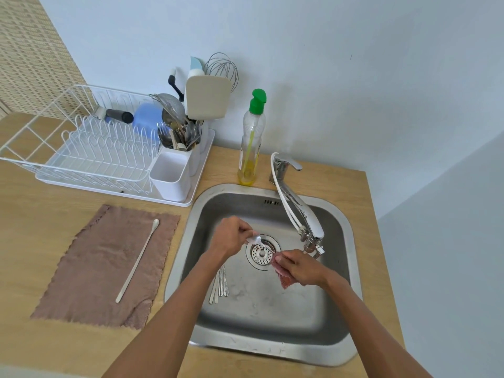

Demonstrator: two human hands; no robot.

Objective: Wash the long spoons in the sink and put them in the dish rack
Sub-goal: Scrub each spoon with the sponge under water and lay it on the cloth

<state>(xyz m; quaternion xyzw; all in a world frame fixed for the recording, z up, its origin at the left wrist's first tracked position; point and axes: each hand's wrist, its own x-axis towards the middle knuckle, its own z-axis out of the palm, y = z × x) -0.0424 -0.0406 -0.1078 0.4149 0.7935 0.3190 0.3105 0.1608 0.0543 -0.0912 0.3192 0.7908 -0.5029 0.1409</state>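
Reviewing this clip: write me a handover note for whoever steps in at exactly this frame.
Left hand grips a spoon over the drain; right hand holds a pink scrubber beside it.
More spoons lie on the sink floor under the left forearm; one long pale spoon lies on the brown cloth on the counter.
Done: scrubbing under way; none of these spoons is in the dish rack.
Left: finish scrubbing, rinse, rack them all.
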